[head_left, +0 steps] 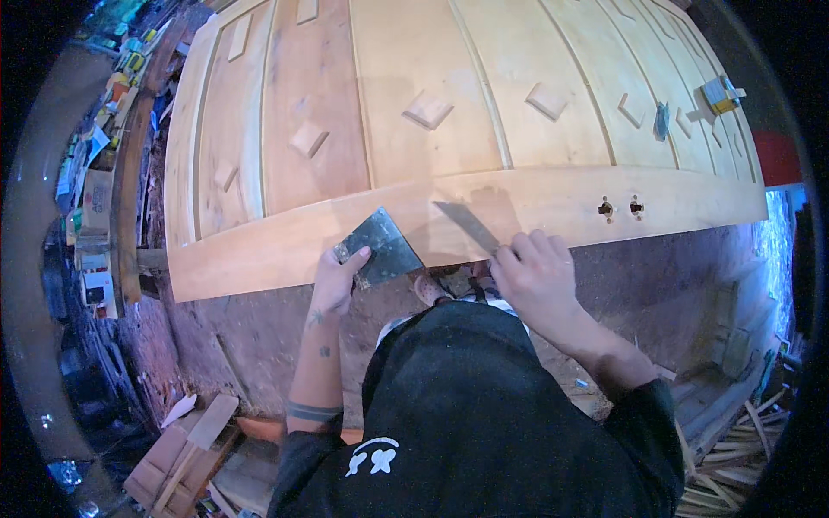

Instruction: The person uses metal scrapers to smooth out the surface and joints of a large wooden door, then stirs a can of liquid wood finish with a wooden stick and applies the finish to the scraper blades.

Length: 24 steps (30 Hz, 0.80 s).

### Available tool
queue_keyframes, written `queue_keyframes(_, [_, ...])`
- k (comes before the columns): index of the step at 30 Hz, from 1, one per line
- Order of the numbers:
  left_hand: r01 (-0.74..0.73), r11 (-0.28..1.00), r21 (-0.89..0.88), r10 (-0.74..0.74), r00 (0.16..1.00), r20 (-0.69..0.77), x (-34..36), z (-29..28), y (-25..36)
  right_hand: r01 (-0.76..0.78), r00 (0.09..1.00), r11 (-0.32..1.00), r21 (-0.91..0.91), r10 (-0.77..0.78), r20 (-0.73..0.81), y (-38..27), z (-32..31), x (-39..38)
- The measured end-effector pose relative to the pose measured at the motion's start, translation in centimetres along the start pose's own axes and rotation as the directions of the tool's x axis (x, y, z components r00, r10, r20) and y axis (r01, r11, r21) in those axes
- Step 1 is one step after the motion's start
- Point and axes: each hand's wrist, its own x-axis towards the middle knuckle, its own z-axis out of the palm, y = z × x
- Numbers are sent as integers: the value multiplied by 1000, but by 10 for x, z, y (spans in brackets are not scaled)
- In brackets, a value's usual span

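One square metal plate (pixel 384 250) is overlapping, in view, the near edge of the wooden door (pixel 285 242), left hand (pixel 335 278) clamping it with thumb on its face, while right hand (pixel 533 272) is gripping a flat metal blade (pixel 466 226) by its lower end. Blade's long axis is running from right hand up-left over the door's near edge, plate lying left of it, gap showing between. Right hand is sitting nearer the door's cut holes (pixel 606 208), left hand nearer its left end; contact with wood, can't tell.
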Motion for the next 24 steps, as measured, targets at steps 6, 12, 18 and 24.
queue_keyframes(6, [-37,999,-11,36,999,-17,1,-4,-7,212,969,976,59,-217,116,-11,22,3])
queue_keyframes(12, [-199,941,275,280,913,-296,-26,-9,3,-21,968,911,411,-84,235,-27,56,-3])
queue_keyframes(18, [-292,403,867,596,803,-6,-71,32,48,-457,889,557,693,285,357,-25,65,-53])
queue_keyframes(24, [-489,-196,850,494,699,516,-40,77,4,-483,875,621,617,355,328,-43,74,-48])
